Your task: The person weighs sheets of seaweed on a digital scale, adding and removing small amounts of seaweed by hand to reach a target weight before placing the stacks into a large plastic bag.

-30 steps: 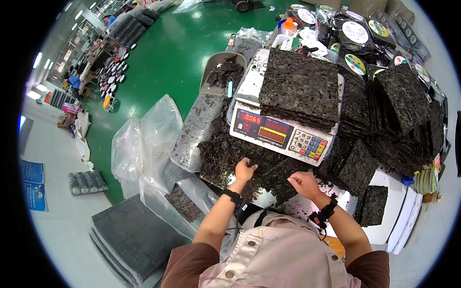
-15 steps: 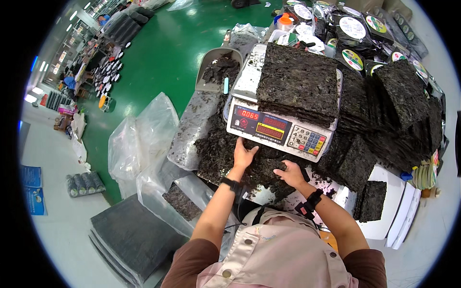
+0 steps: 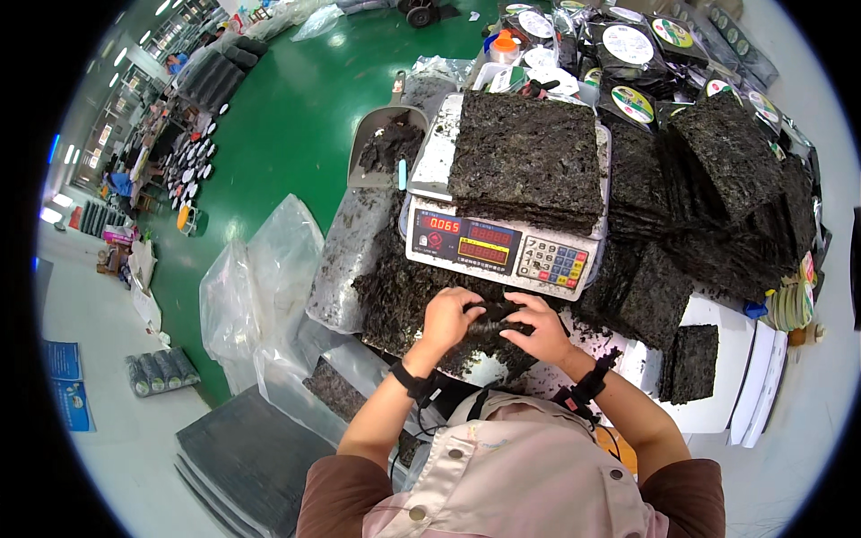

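Both my hands are at the front of a digital scale (image 3: 429,258), over dark seaweed scraps (image 3: 386,305) spread on the table. My left hand (image 3: 446,318) and my right hand (image 3: 541,330) curl toward each other with a dark clump of seaweed (image 3: 490,321) between them. The fingertips of both press on this clump from either side; part of it is hidden under the fingers. A thick stack of square seaweed sheets (image 3: 527,157) lies on the scale's plate, leaving a metal strip bare on its left. The scale's red display is lit.
Tall seaweed stacks (image 3: 731,152) stand right of the scale, with labelled packets (image 3: 628,45) behind. A dustpan (image 3: 360,148) holding scraps is at the scale's left. Clear plastic bags (image 3: 269,260) hang left of the table, above dark flat bundles (image 3: 256,448).
My left hand has drawn back from the scale's front edge toward my right hand. Now both close on a seaweed clump. The view has shifted slightly.
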### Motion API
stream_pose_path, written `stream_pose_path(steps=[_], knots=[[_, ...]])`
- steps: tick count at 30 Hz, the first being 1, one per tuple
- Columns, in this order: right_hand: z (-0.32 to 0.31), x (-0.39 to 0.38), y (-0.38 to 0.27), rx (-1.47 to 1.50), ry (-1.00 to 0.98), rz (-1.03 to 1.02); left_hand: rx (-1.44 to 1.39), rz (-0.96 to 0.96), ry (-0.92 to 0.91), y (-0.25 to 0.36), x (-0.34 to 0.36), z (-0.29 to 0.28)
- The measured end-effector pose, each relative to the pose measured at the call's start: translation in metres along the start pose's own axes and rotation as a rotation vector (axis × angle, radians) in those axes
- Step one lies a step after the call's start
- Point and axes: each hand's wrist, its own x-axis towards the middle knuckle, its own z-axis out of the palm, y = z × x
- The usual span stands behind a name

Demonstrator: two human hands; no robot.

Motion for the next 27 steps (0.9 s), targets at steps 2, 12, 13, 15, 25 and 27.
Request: stream_pose_path(steps=[2,12,13,15,25,27], knots=[[-0.001,0.001,0.0,-0.05,-0.007,-0.036,0.011,0.073,-0.072,0.021,0.007,-0.011],[-0.064,-0.003,-0.037,0.047,0.088,0.25,0.167,0.313,0.494,0.086,0.1,-0.095],[-0.071,-0.002,-0.043,0.062,0.079,0.309,0.176,0.345,0.449,0.082,0.113,-0.092],[-0.08,-0.002,-0.049,0.112,0.107,0.347,0.139,0.317,0.31,0.08,0.125,-0.085],[-0.142,0.02,-0.059,0.715,0.32,0.414,-0.302,0.188,0.483,0.069,0.149,-0.082],[-0.154,0.048,-0.076,0.697,0.484,0.369,-0.536,-0.057,0.457,0.075,0.153,-0.088]])
